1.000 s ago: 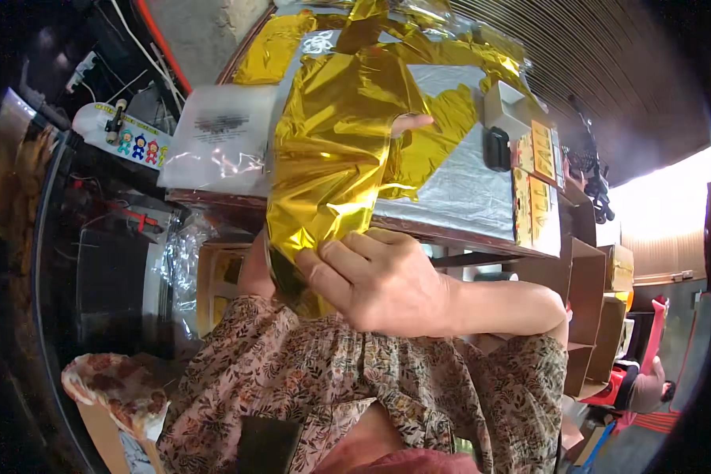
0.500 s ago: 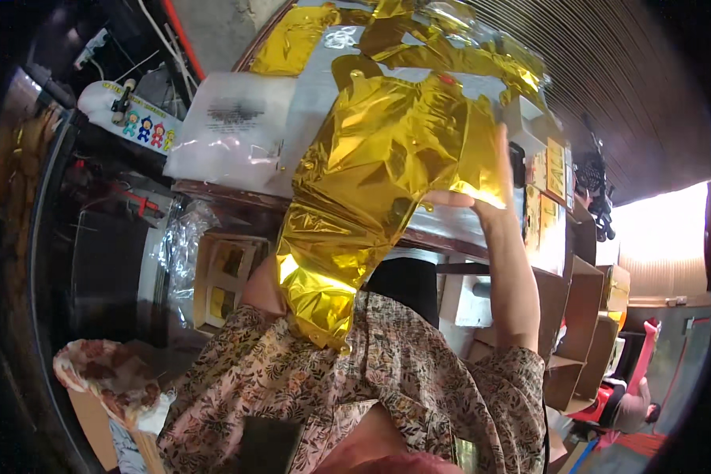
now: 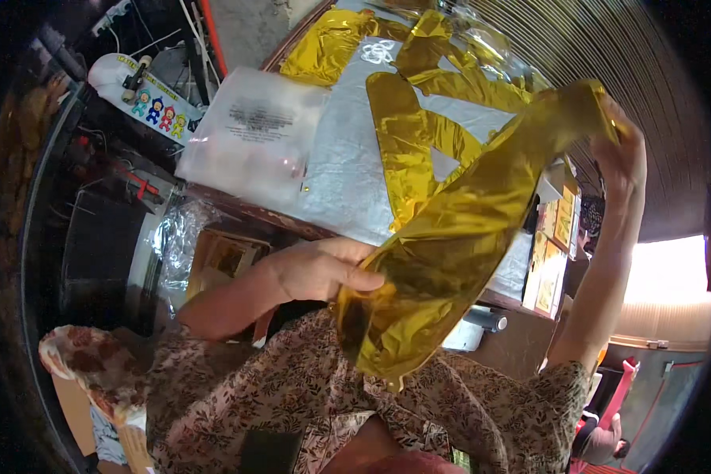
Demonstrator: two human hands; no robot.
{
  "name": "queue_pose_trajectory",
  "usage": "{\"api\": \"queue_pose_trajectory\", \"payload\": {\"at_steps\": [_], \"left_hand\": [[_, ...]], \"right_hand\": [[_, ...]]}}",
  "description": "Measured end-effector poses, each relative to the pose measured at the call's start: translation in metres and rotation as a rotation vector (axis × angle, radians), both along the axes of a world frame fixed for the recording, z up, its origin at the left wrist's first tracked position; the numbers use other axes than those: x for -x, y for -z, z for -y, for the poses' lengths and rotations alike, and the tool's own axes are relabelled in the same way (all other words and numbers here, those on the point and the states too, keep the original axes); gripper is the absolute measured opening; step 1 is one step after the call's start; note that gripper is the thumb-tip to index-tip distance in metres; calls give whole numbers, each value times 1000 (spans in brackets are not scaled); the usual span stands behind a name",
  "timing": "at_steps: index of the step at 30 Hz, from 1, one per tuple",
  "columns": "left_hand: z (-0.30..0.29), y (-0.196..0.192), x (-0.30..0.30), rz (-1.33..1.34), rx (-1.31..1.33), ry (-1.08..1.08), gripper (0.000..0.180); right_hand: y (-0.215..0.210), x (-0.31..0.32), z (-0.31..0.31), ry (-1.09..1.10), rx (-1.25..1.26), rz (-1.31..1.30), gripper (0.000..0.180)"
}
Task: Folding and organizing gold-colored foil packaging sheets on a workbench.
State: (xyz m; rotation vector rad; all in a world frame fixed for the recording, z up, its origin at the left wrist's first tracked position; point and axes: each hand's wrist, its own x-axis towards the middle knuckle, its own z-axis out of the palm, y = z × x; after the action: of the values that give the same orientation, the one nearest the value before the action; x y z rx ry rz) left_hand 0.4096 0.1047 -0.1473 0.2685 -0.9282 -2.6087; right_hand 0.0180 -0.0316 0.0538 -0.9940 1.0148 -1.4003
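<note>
I hold a flat, uninflated gold foil balloon stretched slantwise between both hands, above my lap. My left hand grips its crumpled lower end, thumb on top. My right hand is raised high at the right and pinches the balloon's upper end. Behind the balloon, more gold foil shapes lie flat on a silver sheet covering the table.
A clear plastic bag with white contents lies on the table's left part. A skateboard with cartoon figures leans at the upper left. Yellow boxes stand at the table's right end. Crinkled plastic wrap sits under the table.
My right hand has risen up and to the right with the balloon's top end, pulling the foil out long. My left hand has kept hold of the lower end.
</note>
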Motion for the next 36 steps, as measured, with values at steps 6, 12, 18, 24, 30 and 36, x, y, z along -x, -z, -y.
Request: {"api": "queue_pose_trajectory", "payload": {"at_steps": [6, 12, 18, 24, 30, 36], "left_hand": [[98, -44, -63, 467, 198, -486, 39], [220, -45, -106, 579, 518, -793, 45], [299, 10, -120, 647, 378, -919, 39], [328, 40, -111, 811, 391, -885, 30], [317, 37, -110, 959, 463, -889, 33], [327, 53, -119, 914, 540, -933, 40]], "right_hand": [[-7, -29, 144, -59, -75, -324, 19], [55, -75, 314, -265, -7, -495, 18], [146, -140, 406, 112, 106, -865, 14], [245, -130, 482, 23, 118, -538, 15], [281, -173, 431, 475, 773, -1512, 59], [307, -197, 402, -166, 450, -1541, 44]]}}
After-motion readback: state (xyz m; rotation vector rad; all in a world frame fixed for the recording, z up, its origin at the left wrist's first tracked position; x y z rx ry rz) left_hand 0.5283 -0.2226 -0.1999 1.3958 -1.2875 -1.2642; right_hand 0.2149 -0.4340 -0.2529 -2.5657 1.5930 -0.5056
